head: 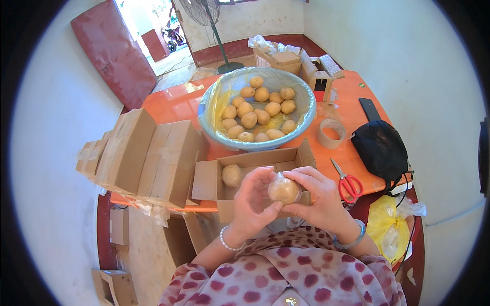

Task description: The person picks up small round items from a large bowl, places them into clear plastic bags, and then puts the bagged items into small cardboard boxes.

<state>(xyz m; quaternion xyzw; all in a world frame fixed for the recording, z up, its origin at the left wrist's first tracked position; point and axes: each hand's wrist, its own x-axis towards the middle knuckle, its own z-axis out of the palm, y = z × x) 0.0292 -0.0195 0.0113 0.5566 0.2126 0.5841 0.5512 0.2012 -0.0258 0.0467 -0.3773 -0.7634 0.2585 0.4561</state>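
Observation:
A potato [285, 190] in clear plastic wrap is between my two hands, above the near side of an open cardboard box [254, 161]. My left hand [249, 204] has its thumb against the potato's lower edge, with its fingers curled at the left side. My right hand [319, 195] grips the right side by thumb and fingers. Inside the box, at the left end, lies another potato [232, 175] that looks wrapped too. Behind the box stands a large blue basin [204, 128] lined with plastic, holding several bare potatoes [249, 119].
Taped cardboard boxes [168, 158] are stacked at the table's left. Rightward lie a tape roll [331, 134], red-handled scissors [349, 186], a black mesh bag [381, 151] and a dark flat object [370, 109]. Small cartons [285, 63] stand at the back of the orange table [172, 100].

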